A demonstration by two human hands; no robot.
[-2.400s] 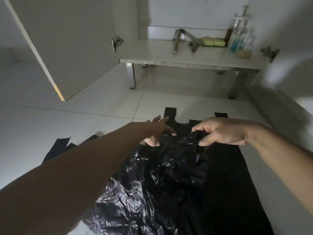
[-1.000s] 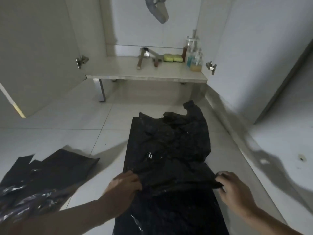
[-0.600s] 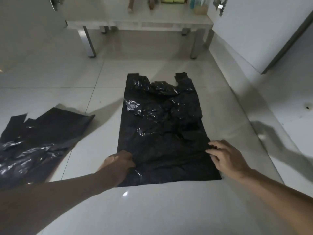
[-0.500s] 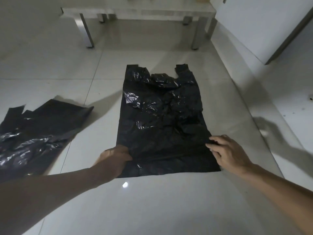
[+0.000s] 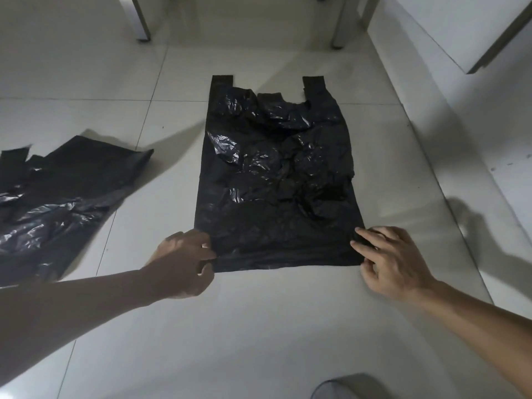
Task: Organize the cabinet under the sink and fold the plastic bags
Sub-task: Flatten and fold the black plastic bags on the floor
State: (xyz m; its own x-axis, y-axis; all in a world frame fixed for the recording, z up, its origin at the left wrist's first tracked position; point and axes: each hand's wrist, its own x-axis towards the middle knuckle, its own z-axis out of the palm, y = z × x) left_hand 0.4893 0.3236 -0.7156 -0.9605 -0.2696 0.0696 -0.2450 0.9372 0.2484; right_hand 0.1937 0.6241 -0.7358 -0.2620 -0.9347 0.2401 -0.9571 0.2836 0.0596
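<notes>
A black plastic bag (image 5: 276, 180) lies spread flat on the white tiled floor, its two handles pointing away from me and its middle still crinkled. My left hand (image 5: 184, 262) pinches the bag's near left corner. My right hand (image 5: 394, 260) holds the near right corner, fingers curled over the edge. A second black plastic bag (image 5: 63, 197) lies rumpled on the floor at the left, apart from both hands.
Metal legs (image 5: 141, 21) of the cabinet base stand at the top, with another leg (image 5: 336, 27) to the right. A white cabinet door (image 5: 449, 27) stands open at the upper right. A grey rounded shape (image 5: 345, 388) shows at the bottom edge.
The bag was pulled toward me and laid out flat. Both hands moved from its handle end to its near corners. The view tilted down, so the cabinet shelf left the frame.
</notes>
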